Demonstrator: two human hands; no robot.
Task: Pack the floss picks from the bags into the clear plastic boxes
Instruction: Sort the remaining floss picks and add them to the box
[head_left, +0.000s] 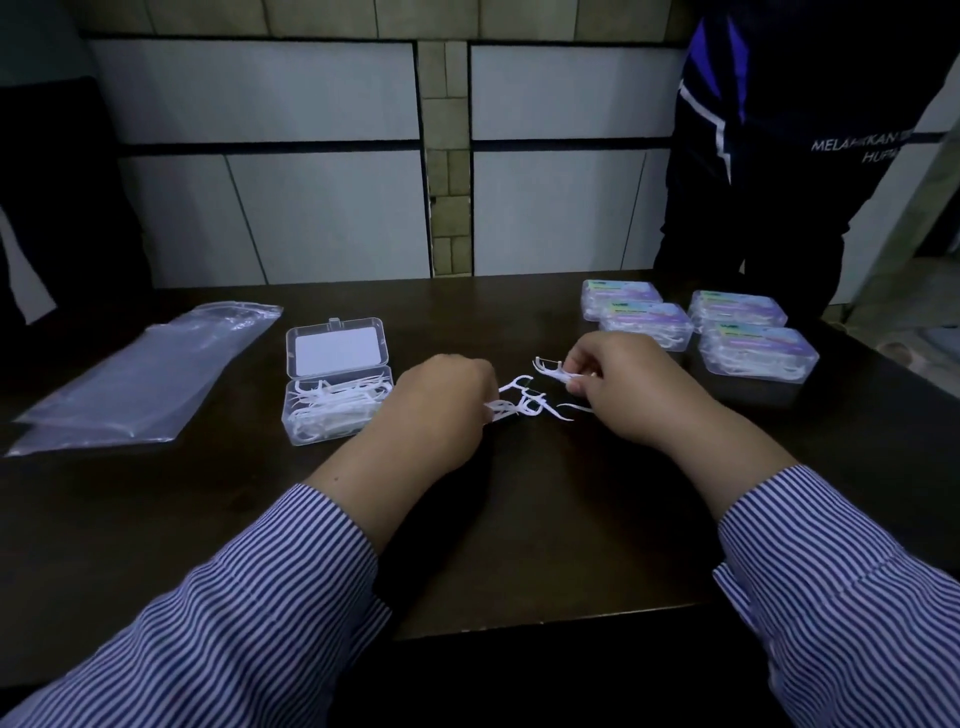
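Both hands work over a small scatter of white floss picks (530, 402) in the middle of the dark table. My left hand (441, 402) pinches a few picks at its fingertips. My right hand (623, 387) pinches one or two picks (551, 370) lifted a little above the table. To the left of my left hand stands an open clear plastic box (332, 410), partly filled with picks, its lid (336, 347) tipped back.
Empty clear bags (140, 374) lie flat at the left of the table (519, 519). Several shut, filled boxes (696, 325) sit stacked at the back right. A person in dark clothing (789, 156) stands behind the table's far right edge.
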